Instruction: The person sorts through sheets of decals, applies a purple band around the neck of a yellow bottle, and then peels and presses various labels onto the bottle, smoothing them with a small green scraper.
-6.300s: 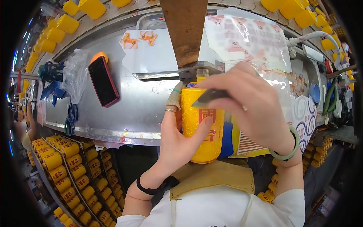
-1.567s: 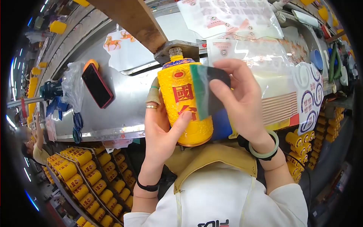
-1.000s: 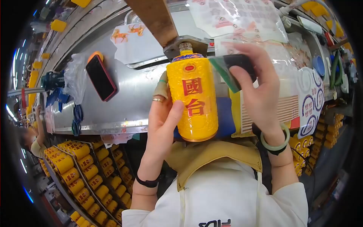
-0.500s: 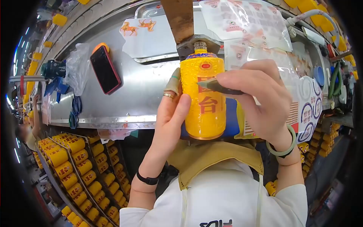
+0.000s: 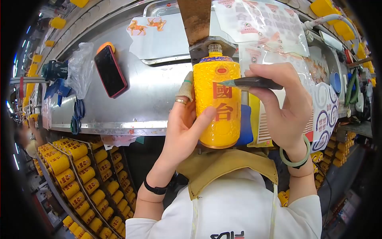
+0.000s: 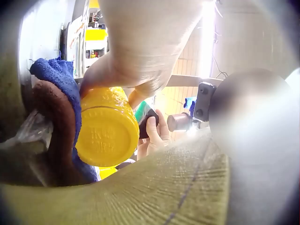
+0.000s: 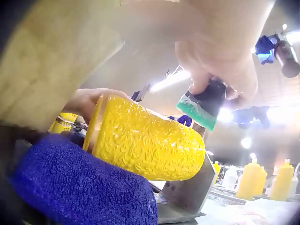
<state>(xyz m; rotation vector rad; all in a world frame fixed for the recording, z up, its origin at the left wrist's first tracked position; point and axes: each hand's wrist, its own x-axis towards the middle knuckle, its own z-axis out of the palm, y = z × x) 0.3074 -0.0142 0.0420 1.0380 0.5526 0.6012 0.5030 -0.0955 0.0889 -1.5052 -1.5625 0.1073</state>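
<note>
A yellow bottle (image 5: pixel 218 127) with red characters lies with its glass neck against a metal bracket (image 5: pixel 229 47) and its base toward the person. My left hand (image 5: pixel 181 131) grips its left side, thumb on the front. My right hand (image 5: pixel 284 103) pinches a black scraper (image 5: pixel 258 83) with a green edge, whose tip is at the upper red character. In the left wrist view the bottle's round base (image 6: pixel 107 137) shows beside a blue cloth (image 6: pixel 70 89). The right wrist view has the scraper (image 7: pixel 201 105) above the embossed bottle (image 7: pixel 150 140), and the blue cloth (image 7: pixel 84 183) below.
A phone (image 5: pixel 110 71) and a plastic bag (image 5: pixel 80 69) lie left on the metal table (image 5: pixel 147 103). Decal sheets (image 5: pixel 258 24) cover the right side. A brown beam (image 5: pixel 195 20) stands over the bracket. Racks of yellow bottles (image 5: pixel 81 175) are at lower left; another person is at far left.
Since about half a second ago, the bottle has shifted slightly right in view, and the scraper has turned more level, its tip moving to the upper character's left. My left thumb lies farther across the front.
</note>
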